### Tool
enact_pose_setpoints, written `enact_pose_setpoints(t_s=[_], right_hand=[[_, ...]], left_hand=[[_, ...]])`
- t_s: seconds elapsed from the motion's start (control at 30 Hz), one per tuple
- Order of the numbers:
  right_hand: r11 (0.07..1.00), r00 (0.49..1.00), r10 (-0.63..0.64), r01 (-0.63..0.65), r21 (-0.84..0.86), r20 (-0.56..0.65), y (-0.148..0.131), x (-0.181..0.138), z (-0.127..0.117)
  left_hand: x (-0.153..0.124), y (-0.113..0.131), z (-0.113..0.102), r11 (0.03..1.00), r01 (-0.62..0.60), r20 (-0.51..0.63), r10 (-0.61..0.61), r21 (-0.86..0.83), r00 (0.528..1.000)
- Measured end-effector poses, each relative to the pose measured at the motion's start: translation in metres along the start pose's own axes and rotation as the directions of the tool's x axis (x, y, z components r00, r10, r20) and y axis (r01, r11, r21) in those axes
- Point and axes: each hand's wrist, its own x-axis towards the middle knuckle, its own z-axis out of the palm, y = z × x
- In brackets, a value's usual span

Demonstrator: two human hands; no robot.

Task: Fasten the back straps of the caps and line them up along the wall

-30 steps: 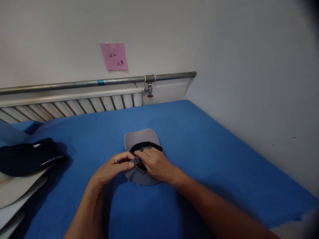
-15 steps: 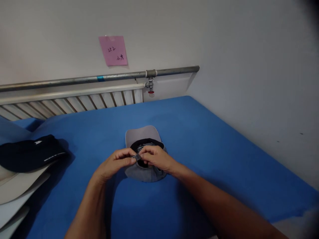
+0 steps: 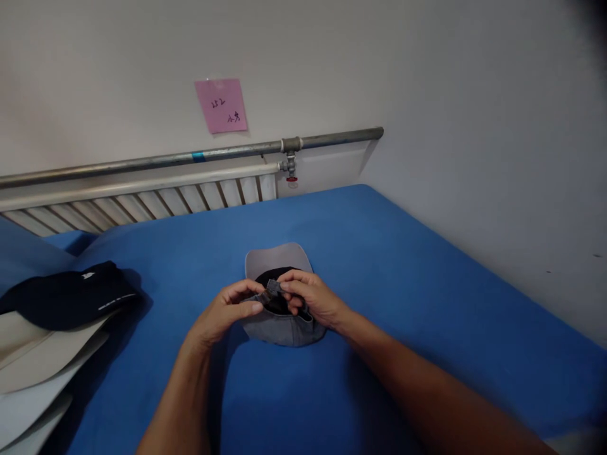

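Note:
A grey baseball cap (image 3: 284,332) lies upside down on the blue tabletop (image 3: 284,398), its lighter brim (image 3: 279,256) pointing away from me. Over the cap's rear opening, my right hand (image 3: 308,294) pinches the end of the grey adjuster strap (image 3: 274,286) between thumb and fingers. My left hand (image 3: 234,309) is closed on the strap's other side, by what looks like the buckle, too small to make out clearly. Part of the cap's dark inside is hidden behind my fingers.
At the left edge sits a stack of caps, a navy cap (image 3: 71,297) over beige and white ones (image 3: 52,366). Behind the table run a metal pipe (image 3: 237,150) and a white radiator (image 3: 190,199). A pink note (image 3: 221,106) hangs on the wall.
The strap end in my right hand has come up and slightly away from my left hand. The whole view has shifted a little, so things appear further right.

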Motion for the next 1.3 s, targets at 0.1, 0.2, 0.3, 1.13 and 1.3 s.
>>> enact_pose_setpoints(t_s=[0.1, 0.2, 0.3, 1.13, 1.3], right_hand=[[0.999, 1.0, 0.005, -0.005, 0.039, -0.006, -0.001, 0.0, 0.002], [0.997, 1.0, 0.012, -0.013, 0.074, 0.008, -0.002, -0.001, 0.004], [0.992, 0.999, -0.003, -0.003, 0.122, 0.051, -0.001, -0.001, 0.004], [0.975, 0.931, 0.212, -0.221, -0.002, 0.296, 0.0, 0.004, -0.008], [0.975, 0.928, 0.22, -0.208, -0.073, 0.301, -0.001, 0.003, -0.008]], left_hand=[[0.001, 0.0, 0.002, 1.0, -0.004, -0.056, 0.005, 0.021, 0.998], [0.002, 0.0, 0.003, 0.999, -0.014, -0.096, 0.018, 0.036, 0.995], [0.001, 0.001, 0.004, 0.999, -0.01, -0.104, 0.015, 0.054, 0.994], [0.002, -0.002, 0.007, 0.996, 0.092, 0.009, -0.092, 0.01, 0.996], [0.002, 0.001, 0.01, 0.994, 0.096, 0.006, -0.097, 0.05, 0.995]])
